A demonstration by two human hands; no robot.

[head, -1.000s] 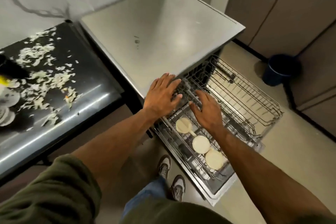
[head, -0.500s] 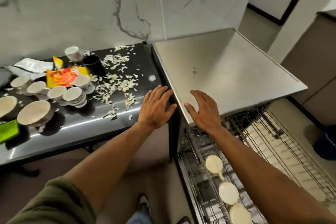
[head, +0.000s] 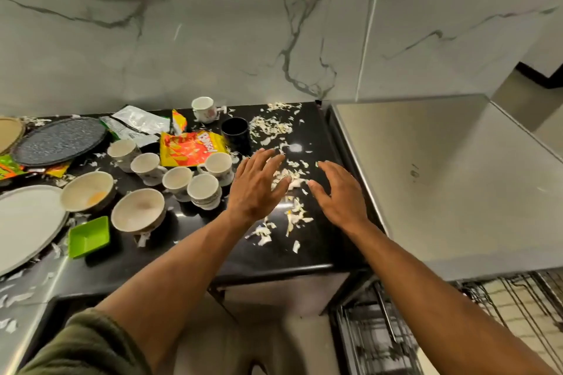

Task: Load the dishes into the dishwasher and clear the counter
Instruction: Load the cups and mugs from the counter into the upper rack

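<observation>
Both hands hover flat over the black counter, fingers straight and spread, holding nothing: the left hand beside the cups, the right hand nearer the counter's right edge. Between and under them lie pale scraps, scattered toward the wall.

Just left of the left hand stands a cluster of white cups, some apparently stacked on saucers, with a black cup behind. Further left are two bowls, a green square dish, a large pale plate and a dark round tray; snack wrappers lie among them.

The steel dishwasher top abuts the counter on the right, its wire rack pulled out below.

The cups look like glazed ceramic: light, stiff, breakable and probably slick, so each is best taken by its handle or pinched over the rim, lifting stacked ones singly. The scraps are flimsy and likely want sweeping together with a flat palm
</observation>
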